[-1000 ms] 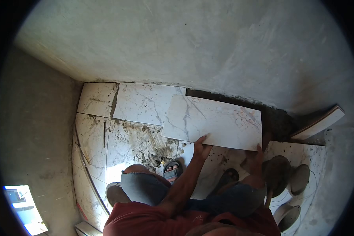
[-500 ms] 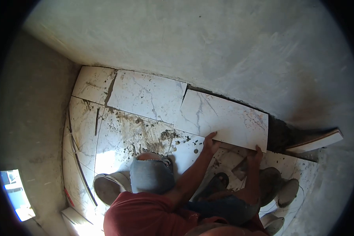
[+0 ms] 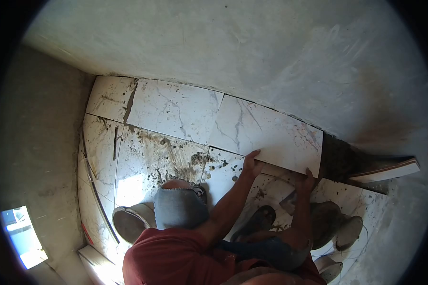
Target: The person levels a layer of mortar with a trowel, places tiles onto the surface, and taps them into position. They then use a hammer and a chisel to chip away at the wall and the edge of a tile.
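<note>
A large white marbled tile (image 3: 266, 133) lies along the wall, its left edge against a neighbouring laid tile (image 3: 176, 108). My left hand (image 3: 253, 164) grips its near edge around the middle, thumb on top. Close to the tile's near right corner, my right hand (image 3: 305, 181) holds the same edge, with its fingers partly hidden beneath. A dark strip shows under the near edge between the hands. To the right of the tile is dark mortar (image 3: 336, 156).
Buckets stand at the left (image 3: 131, 223) and right (image 3: 324, 221). A cut tile strip (image 3: 387, 171) rests at the far right. Mortar crumbs (image 3: 176, 161) dirty the floor tiles. Long thin strips (image 3: 98, 199) lie at the left. A trowel (image 3: 287, 203) is near my right forearm.
The tile has shifted toward the wall, and the dark gap along its far edge has narrowed. Both my hands have moved with it, still holding the near edge.
</note>
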`<state>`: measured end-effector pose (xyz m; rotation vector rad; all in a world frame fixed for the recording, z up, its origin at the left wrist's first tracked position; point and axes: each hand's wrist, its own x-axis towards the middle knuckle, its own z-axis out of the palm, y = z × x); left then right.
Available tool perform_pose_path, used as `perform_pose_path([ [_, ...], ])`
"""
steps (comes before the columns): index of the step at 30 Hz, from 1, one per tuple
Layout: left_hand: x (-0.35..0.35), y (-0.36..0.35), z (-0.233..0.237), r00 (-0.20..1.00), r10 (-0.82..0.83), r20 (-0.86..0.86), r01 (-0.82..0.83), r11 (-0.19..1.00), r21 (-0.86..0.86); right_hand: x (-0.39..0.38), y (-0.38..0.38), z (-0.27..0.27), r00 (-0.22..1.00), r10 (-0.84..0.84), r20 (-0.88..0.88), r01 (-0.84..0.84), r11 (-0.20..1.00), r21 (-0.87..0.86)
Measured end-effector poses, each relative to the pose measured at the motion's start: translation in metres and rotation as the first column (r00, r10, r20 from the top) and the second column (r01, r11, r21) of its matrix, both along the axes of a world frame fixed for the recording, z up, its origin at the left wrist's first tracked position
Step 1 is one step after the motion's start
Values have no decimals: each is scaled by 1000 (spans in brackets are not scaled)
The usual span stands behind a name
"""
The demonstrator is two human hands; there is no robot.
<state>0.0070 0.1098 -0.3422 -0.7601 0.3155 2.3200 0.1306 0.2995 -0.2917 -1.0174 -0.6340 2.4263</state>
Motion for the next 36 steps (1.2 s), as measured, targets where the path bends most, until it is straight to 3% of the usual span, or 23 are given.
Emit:
perform_pose_path([
  [6,-6,-1,-3,1000,-10,-3,10,998,57,-6,-2,-2,999,-31,27,31,999,9],
  [8,-1,-1,-15,997,2,72,-4,1000,19,7,10,-35,997,-57,51,61,995,-76],
  [12,0,-2,10,997,-4,83,10,997,-71,3,5,-26,998,-50,26,52,995,-82],
  [14,-3,-12,29,978,-198,66,209,942,-265,2,3,-22,994,-30,109,34,999,-40],
  [15,-5,-19,22,975,-209,71,220,940,-262,1,4,-28,993,-41,114,46,998,-38],
  [17,-2,-25,0,900,-435,33,404,802,-440,13,16,-60,995,27,99,-10,986,-166],
  [19,-2,-35,1,818,-574,-26,488,719,-495,25,23,-90,991,17,134,-13,999,-35],
  [21,-4,-36,0,788,-615,24,537,667,-517,11,11,-57,955,-22,295,-3,997,83],
  [24,-6,-34,9,740,-671,45,571,591,-570,11,11,-46,942,-53,331,35,998,61],
  [26,-5,-32,6,767,-635,91,550,577,-604,9,13,-28,915,124,384,-152,987,44],
  [29,-4,-31,-4,764,-640,80,543,572,-615,8,17,-21,844,209,495,-260,965,35],
  [36,-2,-31,-9,742,-665,86,553,535,-639,14,26,-30,770,287,571,-330,944,-29],
])
